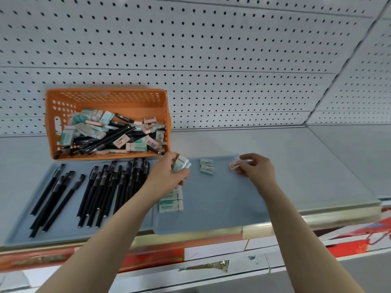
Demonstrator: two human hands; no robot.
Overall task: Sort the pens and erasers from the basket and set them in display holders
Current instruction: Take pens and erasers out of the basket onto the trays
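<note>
While both hands are loaded: sort is mid-run, a place step on the eraser side, by the look of it.
Left hand (pixel 169 170): fingers curled round a small bunch of green erasers (pixel 181 164), at least two; exact count unclear.
Right hand (pixel 257 168): thumb and fingertips pinch one pink eraser (pixel 234 165), low over the far part of the right tray (pixel 222 208); contact with the tray cannot be told.
Already placed, erasers: green pair (pixel 207 166) between the hands, a green row (pixel 171 203) just beside the left forearm.
Already placed, pens: black pens (pixel 101 191) lie loose and roughly parallel on the left tray (pixel 19 229).
Basket (pixel 105 96): orange, behind the left tray, holds a mixed heap of pens and erasers; plenty left to sort.
Surroundings: grey shelf (pixel 317 166), pegboard (pixel 211 49) behind.
Risk 1: a multi-eraser grip is weak; releasing one could drop the lot and scatter the green pair.
Risk 2: the left forearm crosses just beside the green row and the pens; a careless pull-back could sweep them out of line.
Risk 3: pens are round and unrestrained; a nudge to the tray likely rolls them toward the front lip.
Risk 4: one pen tip (pixel 157 152) pokes over the basket's front corner near the left hand; a snag could tip it out.
Risk 5: pink set too close to green muddles the sort.
</note>
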